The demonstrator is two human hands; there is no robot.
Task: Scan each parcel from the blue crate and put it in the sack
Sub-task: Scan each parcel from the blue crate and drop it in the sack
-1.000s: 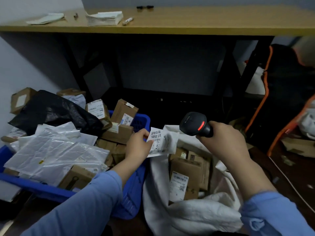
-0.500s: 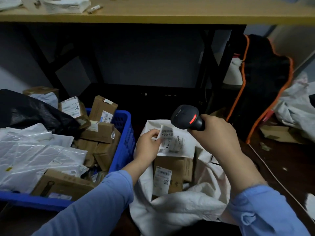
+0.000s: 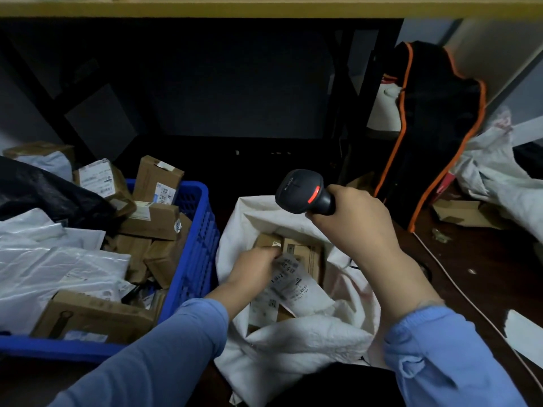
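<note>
One parcel [image 3: 291,283] has sunk into one sack [image 3: 293,348], one scanner [image 3: 302,192] above.

The dark floor [image 3: 470,274] carries everything. On the left stands the blue crate [image 3: 194,259], with the white sack [image 3: 293,348] just to its right, touching it. Far right, a black bag [image 3: 435,136] with orange piping stands upright. Near its foot lies torn cardboard [image 3: 458,212]. A pale cord [image 3: 458,289] runs across the floor toward the near right, past a white paper scrap [image 3: 526,330].
</note>
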